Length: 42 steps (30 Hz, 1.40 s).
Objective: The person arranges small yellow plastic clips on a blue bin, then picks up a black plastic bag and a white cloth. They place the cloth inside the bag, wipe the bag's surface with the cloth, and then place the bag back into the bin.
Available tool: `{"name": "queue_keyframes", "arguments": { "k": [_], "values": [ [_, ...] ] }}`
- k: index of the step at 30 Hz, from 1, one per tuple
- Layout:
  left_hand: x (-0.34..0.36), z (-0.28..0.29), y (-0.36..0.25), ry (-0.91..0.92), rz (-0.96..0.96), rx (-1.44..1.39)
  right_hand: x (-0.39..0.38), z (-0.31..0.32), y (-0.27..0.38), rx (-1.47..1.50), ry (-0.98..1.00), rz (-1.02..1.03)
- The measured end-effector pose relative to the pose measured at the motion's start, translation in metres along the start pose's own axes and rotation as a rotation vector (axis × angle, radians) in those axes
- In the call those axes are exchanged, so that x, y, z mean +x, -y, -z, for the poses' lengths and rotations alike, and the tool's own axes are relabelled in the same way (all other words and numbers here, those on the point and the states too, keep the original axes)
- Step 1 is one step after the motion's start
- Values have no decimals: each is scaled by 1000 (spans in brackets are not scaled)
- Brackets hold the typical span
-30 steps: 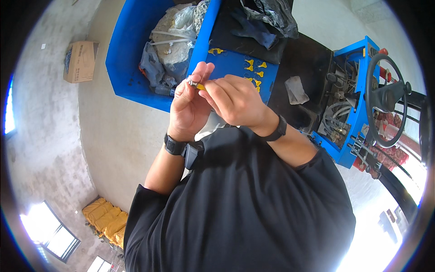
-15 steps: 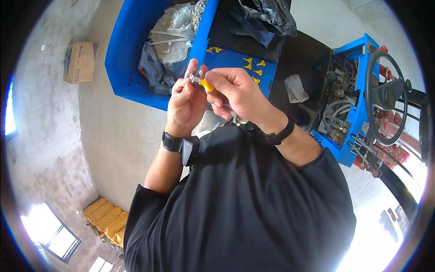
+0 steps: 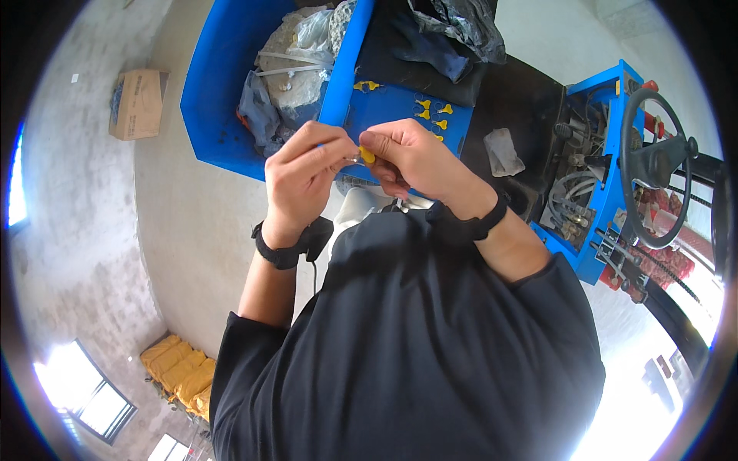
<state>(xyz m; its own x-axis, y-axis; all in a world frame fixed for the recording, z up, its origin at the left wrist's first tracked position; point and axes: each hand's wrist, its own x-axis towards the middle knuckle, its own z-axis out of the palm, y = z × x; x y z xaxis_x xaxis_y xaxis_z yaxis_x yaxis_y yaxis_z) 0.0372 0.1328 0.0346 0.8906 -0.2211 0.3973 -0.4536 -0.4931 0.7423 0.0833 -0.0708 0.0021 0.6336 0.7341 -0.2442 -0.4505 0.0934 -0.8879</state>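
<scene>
Overhead, blue bin [image 3: 231, 92] holding bags [image 3: 304, 61], hands pinching yellow piece [image 3: 367, 156]

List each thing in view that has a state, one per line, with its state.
left hand: raised, fingertips pinched at a small yellow piece
right hand: raised, fingers closed on the small yellow piece
blue bin: open-topped, holding bags and scrap
yellow pieces: lying loose on the blue panel
cardboard box: on the floor, closed
steering wheel: untouched
</scene>
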Motion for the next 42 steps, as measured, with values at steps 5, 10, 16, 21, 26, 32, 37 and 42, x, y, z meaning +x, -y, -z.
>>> {"name": "queue_keyframes", "arguments": {
  "k": [5,10,16,21,26,32,37,42],
  "values": [
    [-5,-4,6,-45,60,-228,-3,-8,-2,-543,-273,345],
    [-15,1,4,1,581,-663,0,0,-14,-1349,-351,953],
    [-9,-7,8,132,166,21,0,-1,-33,-976,-346,761],
    [-7,-10,17,101,-207,232,-5,-5,-35,-198,-173,39],
    [-20,-24,29,10,161,30,-1,-3,-46,-461,-294,282],
    [-28,-22,48,137,1108,-1028,0,18,-65,-1354,-279,807],
    [-43,-48,68,214,913,-672,1,21,-93,-1080,-289,575],
    [-50,-61,76,223,1076,-889,-1,32,-109,-1100,-246,463]
  ]
}}
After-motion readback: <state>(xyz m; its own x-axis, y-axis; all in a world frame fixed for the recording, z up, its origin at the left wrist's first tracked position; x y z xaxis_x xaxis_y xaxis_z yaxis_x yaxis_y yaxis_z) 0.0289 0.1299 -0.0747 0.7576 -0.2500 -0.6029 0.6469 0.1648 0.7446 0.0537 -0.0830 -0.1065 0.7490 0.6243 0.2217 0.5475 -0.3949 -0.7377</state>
